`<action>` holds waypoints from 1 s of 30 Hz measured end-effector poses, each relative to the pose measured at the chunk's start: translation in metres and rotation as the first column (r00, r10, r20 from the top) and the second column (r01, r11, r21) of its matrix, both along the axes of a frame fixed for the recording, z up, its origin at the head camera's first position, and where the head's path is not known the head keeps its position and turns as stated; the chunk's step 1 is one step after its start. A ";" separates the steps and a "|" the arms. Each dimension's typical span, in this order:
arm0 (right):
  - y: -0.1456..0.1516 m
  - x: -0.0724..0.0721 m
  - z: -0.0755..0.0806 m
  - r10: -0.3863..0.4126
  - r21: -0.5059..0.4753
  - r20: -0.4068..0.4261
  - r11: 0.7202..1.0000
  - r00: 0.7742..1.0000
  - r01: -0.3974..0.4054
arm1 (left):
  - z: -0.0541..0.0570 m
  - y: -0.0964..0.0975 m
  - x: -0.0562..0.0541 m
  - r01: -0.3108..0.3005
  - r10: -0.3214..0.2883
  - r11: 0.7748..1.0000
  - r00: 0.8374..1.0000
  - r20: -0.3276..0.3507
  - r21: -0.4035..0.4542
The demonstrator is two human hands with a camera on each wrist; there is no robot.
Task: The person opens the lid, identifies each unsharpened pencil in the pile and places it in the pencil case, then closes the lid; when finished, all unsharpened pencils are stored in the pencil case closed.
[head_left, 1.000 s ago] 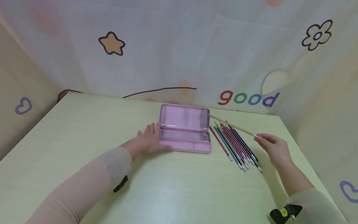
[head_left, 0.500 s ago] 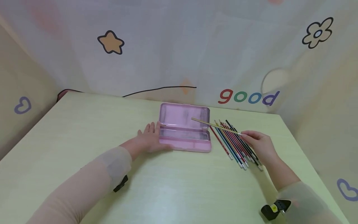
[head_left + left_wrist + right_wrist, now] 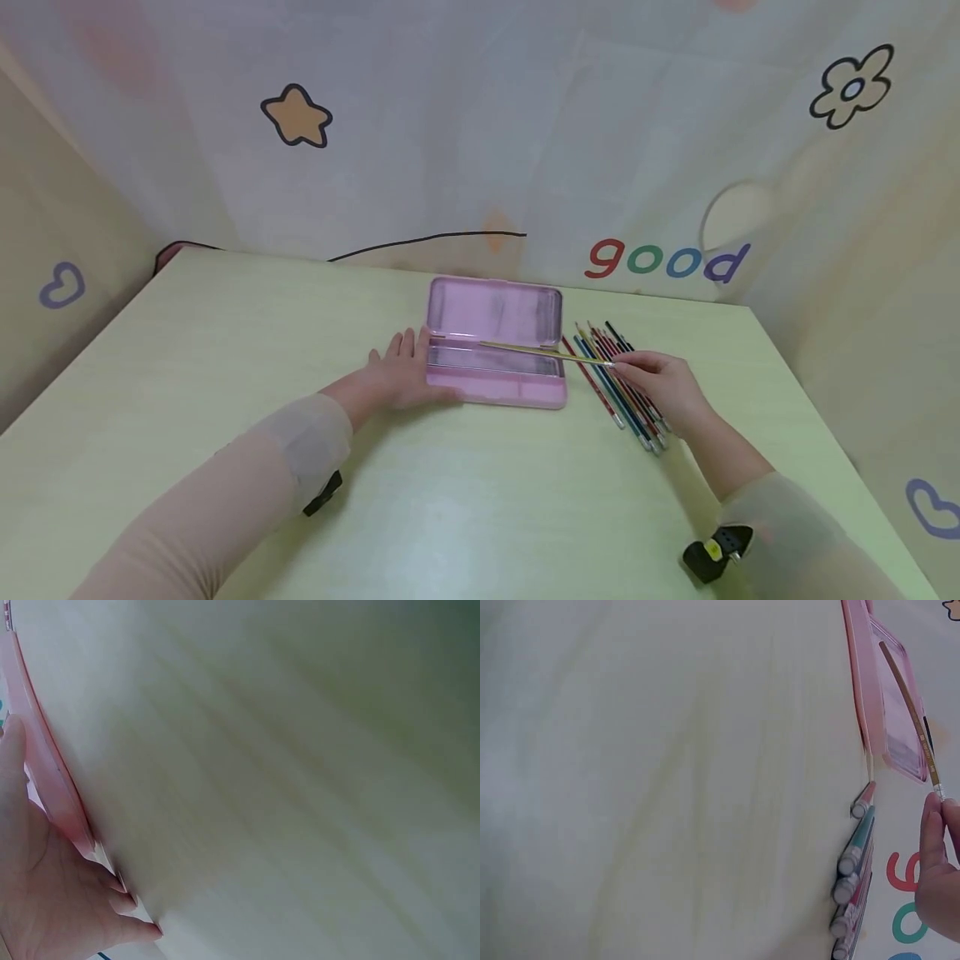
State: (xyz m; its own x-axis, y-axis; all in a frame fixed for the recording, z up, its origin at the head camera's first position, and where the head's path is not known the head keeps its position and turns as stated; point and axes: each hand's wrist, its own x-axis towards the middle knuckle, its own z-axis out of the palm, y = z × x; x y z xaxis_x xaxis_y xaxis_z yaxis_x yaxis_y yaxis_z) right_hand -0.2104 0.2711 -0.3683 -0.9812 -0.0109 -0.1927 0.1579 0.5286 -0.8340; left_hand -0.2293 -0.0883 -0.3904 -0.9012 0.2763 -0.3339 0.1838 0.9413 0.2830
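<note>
A pink pencil case (image 3: 487,392) lies with its lid raised near the back of the table. My left hand (image 3: 397,379) rests against its left side, fingers straight and thumb along the front edge; the left wrist view shows the palm (image 3: 56,900) beside the pink wall. Between thumb and fingers my right hand (image 3: 663,383) pinches a yellow pencil (image 3: 540,351) by its eraser end. The pencil's far end reaches over the case. Under and beside that hand lie several loose pencils (image 3: 611,392), red, blue and dark, eraser ends toward me, partly covered by the hand.
The pale table (image 3: 465,492) ends at a printed cloth backdrop (image 3: 420,167) behind the case. Cloth also rises on the left and right sides. A black wrist camera (image 3: 716,550) sits below the right sleeve.
My right hand has moved left and brought the yellow pencil from the case's right edge to over its lower compartment. The left hand has stayed against the case.
</note>
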 end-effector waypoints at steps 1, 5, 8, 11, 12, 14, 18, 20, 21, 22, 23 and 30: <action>-0.002 -0.001 0.000 0.005 0.002 -0.006 1.000 1.000 -0.005 | 0.000 0.000 0.000 0.000 0.000 1.000 1.000 -0.001 -0.002; -0.013 -0.005 -0.002 0.031 0.001 -0.021 1.000 0.999 -0.031 | 0.001 0.000 -0.001 -0.002 0.002 1.000 1.000 -0.007 -0.001; -0.022 -0.008 -0.004 0.063 -0.014 -0.022 0.998 0.998 -0.064 | 0.001 0.001 -0.001 -0.006 0.006 1.000 1.000 -0.003 0.006; -0.030 -0.010 -0.005 0.086 -0.037 -0.018 0.996 0.996 -0.087 | 0.000 0.000 0.000 -0.009 0.009 1.000 1.000 0.004 0.001; -0.032 -0.011 -0.005 0.094 -0.040 -0.015 0.995 0.995 -0.095 | -0.001 0.000 0.000 -0.009 0.009 1.000 1.000 0.004 0.001; -0.037 -0.013 -0.005 0.105 -0.025 -0.022 0.994 0.994 -0.105 | -0.001 0.000 0.000 -0.006 0.006 1.000 1.000 0.003 0.000; -0.045 -0.019 -0.006 0.125 0.016 -0.043 0.992 0.991 -0.124 | 0.000 -0.001 -0.001 -0.008 0.008 1.000 1.000 -0.006 0.006; -0.048 -0.022 -0.008 0.126 0.044 -0.047 0.991 0.991 -0.124 | 0.001 -0.001 0.000 -0.009 0.009 1.000 1.000 -0.007 0.008; -0.050 -0.023 -0.008 0.125 0.041 -0.043 0.992 0.991 -0.123 | 0.001 -0.002 0.000 -0.010 0.010 1.000 1.000 -0.006 0.009; -0.051 -0.024 -0.009 0.126 0.035 -0.036 0.992 0.991 -0.125 | 0.001 -0.002 0.000 -0.010 0.010 1.000 1.000 -0.006 0.010; -0.053 -0.025 -0.010 0.125 0.031 -0.031 0.992 0.992 -0.124 | 0.001 -0.002 0.000 -0.010 0.010 1.000 1.000 -0.004 0.012; -0.060 -0.033 -0.016 0.141 -0.026 -0.037 0.989 0.989 -0.142 | -0.001 -0.001 0.000 -0.007 0.007 1.000 1.000 -0.004 0.022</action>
